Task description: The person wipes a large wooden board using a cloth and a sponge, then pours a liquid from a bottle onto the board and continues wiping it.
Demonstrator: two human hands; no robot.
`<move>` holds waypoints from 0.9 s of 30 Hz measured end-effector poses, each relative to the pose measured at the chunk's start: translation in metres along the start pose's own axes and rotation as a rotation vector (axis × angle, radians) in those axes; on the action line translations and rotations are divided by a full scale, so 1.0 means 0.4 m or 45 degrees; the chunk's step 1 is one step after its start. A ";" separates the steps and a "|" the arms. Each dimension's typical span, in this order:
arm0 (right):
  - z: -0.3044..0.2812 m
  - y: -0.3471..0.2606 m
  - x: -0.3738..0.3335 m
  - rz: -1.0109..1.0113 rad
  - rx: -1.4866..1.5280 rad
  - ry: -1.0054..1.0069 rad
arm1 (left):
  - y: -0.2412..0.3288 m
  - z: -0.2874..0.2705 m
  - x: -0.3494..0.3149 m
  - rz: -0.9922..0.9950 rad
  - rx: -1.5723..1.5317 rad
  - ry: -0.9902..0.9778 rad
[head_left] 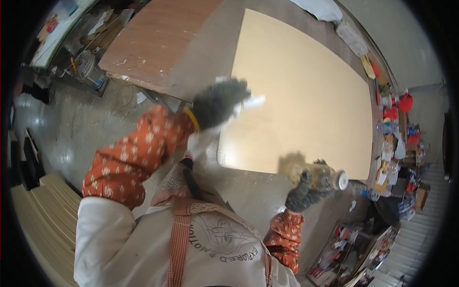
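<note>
My left hand [221, 103], in a dark glove with a yellow cuff, is closed on a white cloth [254, 102]. Part of the cloth hangs below the wrist, blurred by motion. This hand is over the left edge of a pale wood-coloured board [301, 95]. My right hand [306, 193], also gloved, wraps round a see-through bottle [320, 176] with a white cap, tilted on its side over the board's near edge. A brownish blurred patch [291, 165] shows at the bottle's far end from the cap; I cannot make out what it is.
A reddish-brown board [158, 38] lies on a stand at the upper left, near a bucket [88, 67]. Stacked panels [45, 215] lie at the lower left. Bottles, red containers [405, 103] and clutter line the right side. A loaded shelf [342, 248] stands at the lower right.
</note>
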State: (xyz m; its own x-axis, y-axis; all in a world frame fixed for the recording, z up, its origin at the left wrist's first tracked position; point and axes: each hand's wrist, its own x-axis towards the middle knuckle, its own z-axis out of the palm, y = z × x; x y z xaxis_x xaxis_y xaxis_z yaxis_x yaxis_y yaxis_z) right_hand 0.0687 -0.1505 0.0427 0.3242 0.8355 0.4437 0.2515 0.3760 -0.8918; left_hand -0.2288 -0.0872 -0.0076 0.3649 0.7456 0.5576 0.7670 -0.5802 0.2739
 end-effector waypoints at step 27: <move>-0.407 -0.034 -0.253 0.071 -0.239 0.272 | 0.388 0.025 -0.210 -0.296 -0.060 0.372</move>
State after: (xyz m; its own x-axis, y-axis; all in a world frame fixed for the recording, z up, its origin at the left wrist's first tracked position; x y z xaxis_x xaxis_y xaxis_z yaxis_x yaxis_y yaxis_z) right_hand 0.1808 -0.3054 0.0243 0.5218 0.7422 0.4206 0.3857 0.2344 -0.8923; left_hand -0.1350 -0.2365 -0.0198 0.0128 0.7381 0.6746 0.7841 -0.4261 0.4513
